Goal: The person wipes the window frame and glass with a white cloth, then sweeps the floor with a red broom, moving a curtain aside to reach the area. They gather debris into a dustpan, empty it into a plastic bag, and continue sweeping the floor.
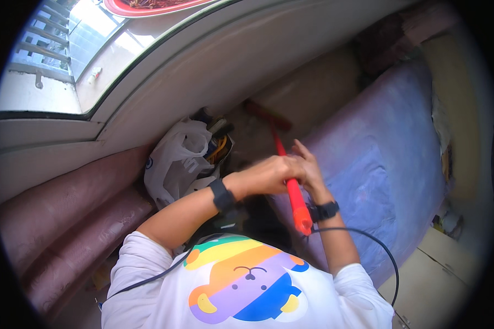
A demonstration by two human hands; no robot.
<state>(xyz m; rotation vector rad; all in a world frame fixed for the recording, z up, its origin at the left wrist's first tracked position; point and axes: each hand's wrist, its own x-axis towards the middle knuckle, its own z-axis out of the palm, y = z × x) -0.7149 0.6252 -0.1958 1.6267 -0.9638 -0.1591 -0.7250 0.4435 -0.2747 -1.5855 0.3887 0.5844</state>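
My left hand (278,170) is closed around the red handle of a broom (295,197), whose thick end with a hole points back at my chest. From there the handle runs away to a dark reddish broom head (268,115) low on the floor, dim and blurred. My right hand (311,166) is against the handle's far side, partly behind my left hand, its thumb or a finger raised; whether it grips the handle cannot be told. Black bands circle both wrists.
A white plastic bag (177,160) and cluttered items stand left of the broom. A bluish-purple covered bed (366,185) lies right, a pink upholstered seat (86,230) left. A windowsill (119,57) holds a red-rimmed basin (148,10). Cabinets (432,275) stand lower right. A black cable hangs across my arms.
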